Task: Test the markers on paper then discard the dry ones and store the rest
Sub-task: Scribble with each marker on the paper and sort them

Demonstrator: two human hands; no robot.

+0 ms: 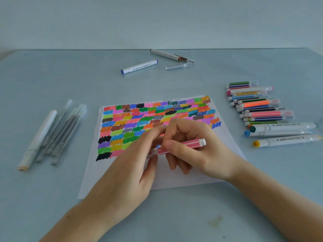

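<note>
A white sheet of paper (174, 179) lies in the middle of the table, its upper part filled with rows of coloured scribbles (139, 123). Above its lower half both hands meet on a pink marker (187, 144) with a white end. My right hand (195, 147) grips the marker's barrel. My left hand (132, 165) pinches the marker's clear cap end at its left. The tip is hidden by my fingers.
A row of thin coloured markers (258, 103) and three thick white ones (283, 133) lies at the right. At the left sit several grey pens (61, 133) and a white marker (38, 138). Further back lie a blue-capped marker (139, 66) and a white pen (167, 54).
</note>
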